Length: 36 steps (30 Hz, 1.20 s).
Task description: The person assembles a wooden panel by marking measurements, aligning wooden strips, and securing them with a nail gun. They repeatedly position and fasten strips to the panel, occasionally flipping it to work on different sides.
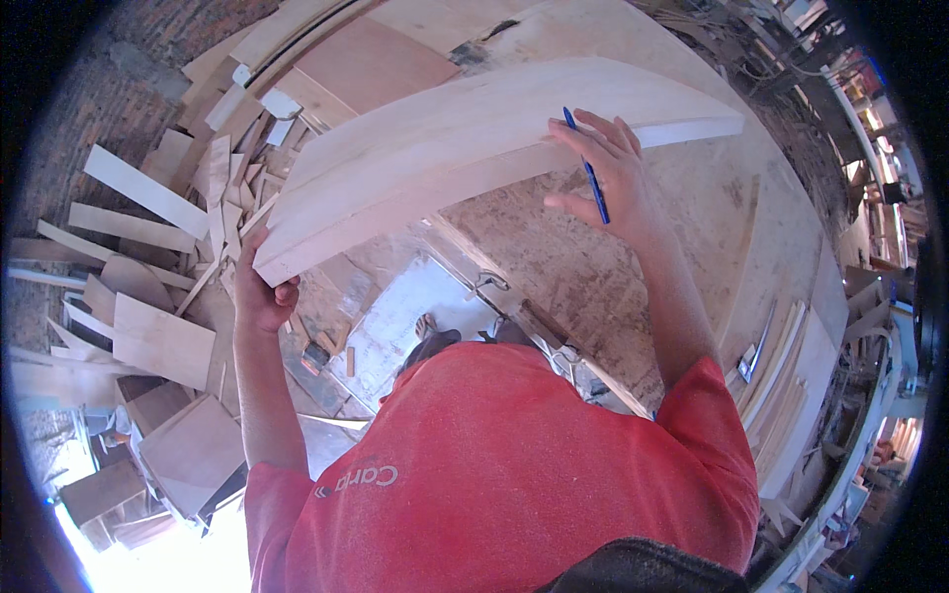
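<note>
A long pale wooden board (445,133), thick along its near edge, stretches across the workbench from left to right. My left hand (259,287) is closed around its near left end, with the thumb and fingertips curled at the corner. My right hand (613,173) is at the board's near edge, right of its middle. A blue pen (596,190) is held slantwise among the fingers of that hand. The thumb stands apart from the other fingers, which reach toward the board's edge. Whether those fingertips touch the wood I cannot tell.
Under the board lies a worn wooden workbench (554,252), with a metal clamp (486,282) at its near edge. A heap of wood offcuts (163,326) covers the floor at left. Curved wooden strips (781,371) and a phone-like object (748,363) lie on the bench's right side.
</note>
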Available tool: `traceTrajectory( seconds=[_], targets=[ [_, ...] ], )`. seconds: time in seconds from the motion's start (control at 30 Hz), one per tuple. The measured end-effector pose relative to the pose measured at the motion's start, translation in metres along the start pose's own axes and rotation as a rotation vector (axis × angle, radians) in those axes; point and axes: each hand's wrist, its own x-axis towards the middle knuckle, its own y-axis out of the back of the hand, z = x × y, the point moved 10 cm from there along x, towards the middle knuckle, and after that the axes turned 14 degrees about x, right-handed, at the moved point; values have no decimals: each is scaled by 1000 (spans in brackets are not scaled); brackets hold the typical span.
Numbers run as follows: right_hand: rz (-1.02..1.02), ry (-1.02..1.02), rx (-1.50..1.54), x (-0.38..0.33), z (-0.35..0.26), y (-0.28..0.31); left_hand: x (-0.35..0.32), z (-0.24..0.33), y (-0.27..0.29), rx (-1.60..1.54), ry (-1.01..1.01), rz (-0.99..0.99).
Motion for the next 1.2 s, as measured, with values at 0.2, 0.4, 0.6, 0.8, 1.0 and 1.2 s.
traceTrajectory(
  seconds=[0.2,0.4,0.6,0.8,1.0,1.2],
  targets=[
    [15,-63,601,21,28,7,-1,-6,-2,-41,41,-4],
    [-172,-331,1026,48,52,-26,-3,-14,6,-10,25,27],
    [-321,-387,1075,49,61,-54,-5,-18,4,-10,28,84],
    [-334,-352,1013,43,54,-58,-3,-27,14,32,23,26],
    [-377,-333,980,40,51,-60,-4,-32,17,13,31,68],
    [-392,-361,1006,34,56,-69,-4,-35,15,26,35,38]
  ],
)
